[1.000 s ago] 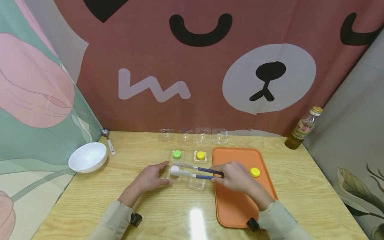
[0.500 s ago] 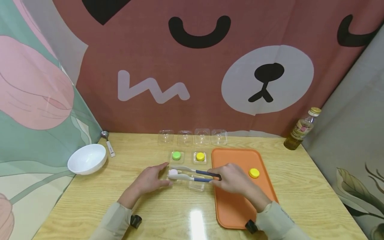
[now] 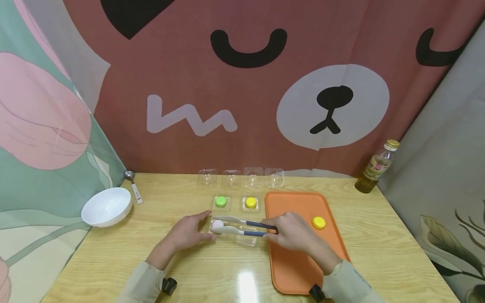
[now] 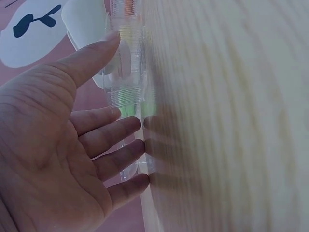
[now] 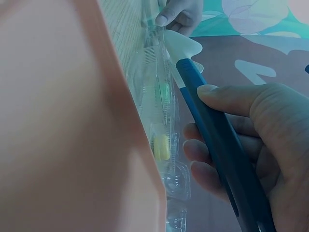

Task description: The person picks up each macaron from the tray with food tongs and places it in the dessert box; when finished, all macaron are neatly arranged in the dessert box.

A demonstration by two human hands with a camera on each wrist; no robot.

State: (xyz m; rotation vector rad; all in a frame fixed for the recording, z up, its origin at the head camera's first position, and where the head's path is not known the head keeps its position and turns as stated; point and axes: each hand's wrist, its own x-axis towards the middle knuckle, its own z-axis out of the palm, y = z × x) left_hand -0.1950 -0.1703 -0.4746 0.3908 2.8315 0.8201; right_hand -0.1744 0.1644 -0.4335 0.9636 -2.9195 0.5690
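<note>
My right hand (image 3: 289,229) grips a pair of tongs (image 5: 205,111) with blue handles and pale, flat ends. The ends straddle a pale pink macaron (image 3: 217,224) at a small clear plastic box (image 4: 116,92); whether they squeeze it I cannot tell. Beside that box is my left hand (image 3: 187,231), its thumb and fingers spread around its left side; in the left wrist view, the thumb reaches the box's edge. Behind it, a green macaron (image 3: 221,201) and a yellow macaron (image 3: 251,203) each sit in a clear box. Another clear box (image 3: 247,240) is partly under the tongs.
An orange tray (image 3: 282,269) holds another yellow macaron (image 3: 318,222). Several clear lids (image 3: 232,179) stand along the back. At left are a white bowl (image 3: 107,208) and a small scoop (image 3: 134,187); a glass bottle of amber liquid (image 3: 375,170) stands back right.
The tongs have slid slightly left, their ends reaching a little further past the pink macaron. The left hand has stayed beside the box. The whole head view has shifted downward.
</note>
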